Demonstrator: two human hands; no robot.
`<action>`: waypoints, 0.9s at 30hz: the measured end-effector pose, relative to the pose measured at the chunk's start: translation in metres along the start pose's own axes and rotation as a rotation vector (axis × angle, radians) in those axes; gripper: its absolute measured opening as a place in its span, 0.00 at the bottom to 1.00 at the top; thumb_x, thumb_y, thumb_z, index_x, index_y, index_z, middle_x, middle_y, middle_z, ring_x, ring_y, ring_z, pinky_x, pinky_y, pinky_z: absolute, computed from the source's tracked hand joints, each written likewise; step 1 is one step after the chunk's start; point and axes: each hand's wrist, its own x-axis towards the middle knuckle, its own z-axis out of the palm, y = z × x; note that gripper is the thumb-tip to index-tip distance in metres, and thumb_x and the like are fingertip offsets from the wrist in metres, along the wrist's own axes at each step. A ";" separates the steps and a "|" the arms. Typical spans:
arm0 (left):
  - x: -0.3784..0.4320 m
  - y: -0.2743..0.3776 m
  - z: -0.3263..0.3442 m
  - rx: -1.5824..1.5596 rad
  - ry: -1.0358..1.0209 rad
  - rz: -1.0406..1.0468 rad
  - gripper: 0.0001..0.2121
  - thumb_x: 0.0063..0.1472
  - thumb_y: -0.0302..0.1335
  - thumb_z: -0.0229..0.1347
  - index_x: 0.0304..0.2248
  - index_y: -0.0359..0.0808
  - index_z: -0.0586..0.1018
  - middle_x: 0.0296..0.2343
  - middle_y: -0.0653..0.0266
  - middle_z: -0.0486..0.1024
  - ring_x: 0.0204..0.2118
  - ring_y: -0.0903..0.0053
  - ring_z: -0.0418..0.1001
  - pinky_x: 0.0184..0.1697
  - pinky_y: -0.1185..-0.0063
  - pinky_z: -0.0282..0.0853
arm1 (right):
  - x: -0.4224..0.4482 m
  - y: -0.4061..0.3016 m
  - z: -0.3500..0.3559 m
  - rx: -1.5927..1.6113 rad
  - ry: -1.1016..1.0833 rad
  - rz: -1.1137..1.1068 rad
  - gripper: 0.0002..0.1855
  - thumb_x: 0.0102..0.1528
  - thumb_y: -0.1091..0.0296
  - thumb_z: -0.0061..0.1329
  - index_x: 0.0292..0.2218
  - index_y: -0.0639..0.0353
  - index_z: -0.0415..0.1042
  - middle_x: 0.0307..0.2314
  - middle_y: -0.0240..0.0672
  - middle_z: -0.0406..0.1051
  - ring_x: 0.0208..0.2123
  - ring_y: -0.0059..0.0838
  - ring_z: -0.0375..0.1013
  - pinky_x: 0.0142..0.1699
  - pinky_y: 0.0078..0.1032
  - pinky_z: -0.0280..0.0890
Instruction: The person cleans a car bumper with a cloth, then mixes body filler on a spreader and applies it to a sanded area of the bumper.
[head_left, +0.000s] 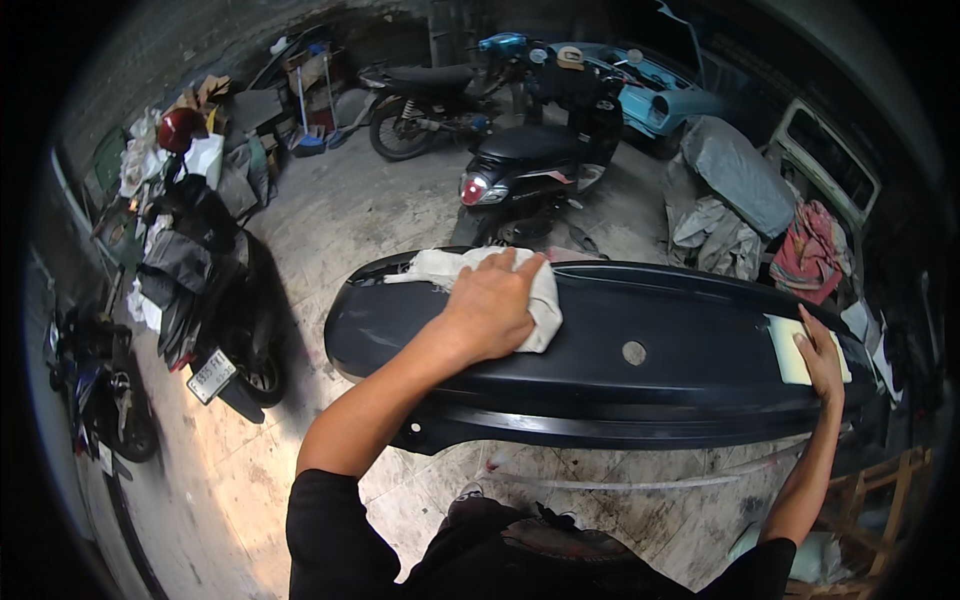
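Note:
A black plastic vehicle bumper (600, 322) stretches across the view in front of me, with a round hole right of its middle. My left hand (495, 304) presses a bunched white cloth (546, 319) onto the bumper's upper face, left of centre. The cloth's frayed end trails leftward along the far edge. Near the right end, my right hand (821, 356) holds a pale yellow flat sheet (787, 356) against the bumper; I cannot tell whether it is cloth or foam. The underside of the bumper is hidden.
Behind the bumper stands a black scooter (532, 154), with another motorcycle (420, 105) and a light-blue car (652, 97) farther back. Parked at left is a dark scooter (202, 277). A covered heap (735, 176) lies at right, above a wooden frame (862, 517). Below runs a pale bar (622, 482).

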 end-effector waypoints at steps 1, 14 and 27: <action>0.005 0.023 0.002 0.032 -0.038 0.027 0.31 0.46 0.26 0.51 0.53 0.33 0.62 0.50 0.39 0.60 0.54 0.53 0.60 0.55 0.61 0.56 | 0.000 0.000 0.000 -0.018 0.004 -0.006 0.27 0.53 0.62 0.46 0.54 0.54 0.61 0.48 0.47 0.64 0.53 0.41 0.59 0.58 0.29 0.50; -0.001 0.283 0.041 -1.108 -0.074 0.806 0.25 0.46 0.22 0.53 0.47 0.27 0.66 0.33 0.44 0.73 0.38 0.52 0.71 0.43 0.71 0.65 | -0.006 0.027 0.001 0.386 0.121 -0.088 0.26 0.58 0.57 0.41 0.54 0.59 0.60 0.48 0.42 0.65 0.51 0.31 0.63 0.55 0.24 0.54; 0.009 0.336 0.043 -0.927 0.486 0.840 0.33 0.43 0.16 0.52 0.53 0.33 0.57 0.37 0.46 0.68 0.43 0.55 0.68 0.47 0.70 0.62 | -0.100 -0.075 0.001 1.222 0.381 -0.369 0.48 0.48 0.50 0.49 0.60 0.63 0.39 0.58 0.46 0.45 0.57 0.37 0.53 0.60 0.33 0.49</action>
